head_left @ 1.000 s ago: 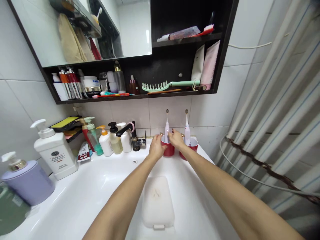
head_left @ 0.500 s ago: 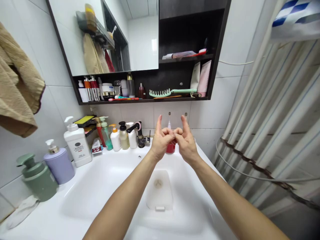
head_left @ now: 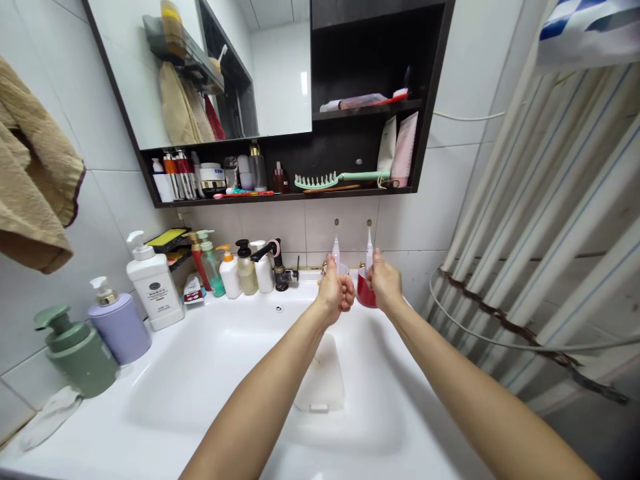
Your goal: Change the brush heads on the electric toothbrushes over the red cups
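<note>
My left hand [head_left: 335, 292] hovers over the back of the sink, fingers curled in and thumb pointing up; nothing shows in it. To its right, my right hand [head_left: 386, 283] is also closed with the thumb raised, and it appears to hold nothing. The two hands are apart. Partly behind my right hand stands a red cup [head_left: 365, 295], with an electric toothbrush [head_left: 369, 248] upright there. Another electric toothbrush [head_left: 336, 250] rises behind my left hand, its lower part hidden. Below the hands, the white sink basin [head_left: 200, 380] has a pale tray [head_left: 325, 387] in it.
A black faucet [head_left: 280, 267] stands left of my hands. Several pump bottles [head_left: 230, 277] line the left rim, with a purple bottle [head_left: 120, 330] and a green bottle [head_left: 80, 357] nearer. Overhead hangs a dark cabinet [head_left: 370, 150] holding a hairbrush [head_left: 320, 181]. Pipes [head_left: 530, 220] run along the right.
My hands, touching at the fingertips before, have separated, the right moving rightward. Their index fingers no longer point up. The cups and toothbrushes behind them show more now. The view has shifted slightly.
</note>
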### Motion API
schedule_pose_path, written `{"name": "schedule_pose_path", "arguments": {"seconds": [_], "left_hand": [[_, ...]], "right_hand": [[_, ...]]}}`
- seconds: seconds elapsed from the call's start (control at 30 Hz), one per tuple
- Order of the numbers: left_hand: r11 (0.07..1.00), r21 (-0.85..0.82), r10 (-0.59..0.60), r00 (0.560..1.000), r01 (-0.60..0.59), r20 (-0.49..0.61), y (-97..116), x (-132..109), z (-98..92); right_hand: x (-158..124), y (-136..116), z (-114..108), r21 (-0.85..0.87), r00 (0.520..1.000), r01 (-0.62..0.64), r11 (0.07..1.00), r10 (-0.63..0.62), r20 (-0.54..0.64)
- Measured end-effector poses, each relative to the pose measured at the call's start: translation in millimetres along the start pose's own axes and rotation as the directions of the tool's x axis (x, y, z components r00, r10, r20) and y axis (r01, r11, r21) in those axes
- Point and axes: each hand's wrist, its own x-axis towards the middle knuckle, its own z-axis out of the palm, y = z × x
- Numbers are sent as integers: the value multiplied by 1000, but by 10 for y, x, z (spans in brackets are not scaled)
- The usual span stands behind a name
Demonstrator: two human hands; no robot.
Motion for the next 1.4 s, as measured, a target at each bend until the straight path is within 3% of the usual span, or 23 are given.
{"name": "schedule_pose_path", "arguments": {"seconds": [0.1, 0.17, 0.27, 0.37, 0.57, 0.77, 0.9, 1.13, 1.4], "left_hand": [[994, 62, -89, 992, 95, -94, -247, 58, -120], [984, 108, -125, 980, 143, -157, -403, 75, -215], [970, 177, -129, 971, 165, -199, -564, 66, -334], [951, 295, -34, 979, 93, -200, -620, 31, -419], [912, 411, 130, 962, -21, -241, -636, -84, -511], [812, 565, 304, 932, -145, -199, -718, -216, -501], [686, 722, 326, 923, -83, -203, -773, -245, -629], [723, 691, 298, 903, -2, -309, -896, -251, -960], [800, 589, 355, 882, -115, -310, -1029, -158, -1039]], "right_hand": [[208, 312, -160, -219, 987, -32, 975, -4, -163], [301, 486, -235, -337, 984, -50, 940, -12, -177], [344, 657, -298, -468, 994, -48, 882, -2, -105], [257, 700, -358, -563, 999, -13, 826, -12, -41], [-270, 550, -451, -659, 991, 110, 744, -32, 129], [-887, 507, -171, -622, 943, 226, 750, -9, 333], [-1137, 562, 58, -585, 913, 258, 769, 4, 408], [-1316, 597, 276, -535, 877, 280, 798, 15, 481], [-1374, 613, 350, -534, 866, 253, 807, 58, 497]]}}
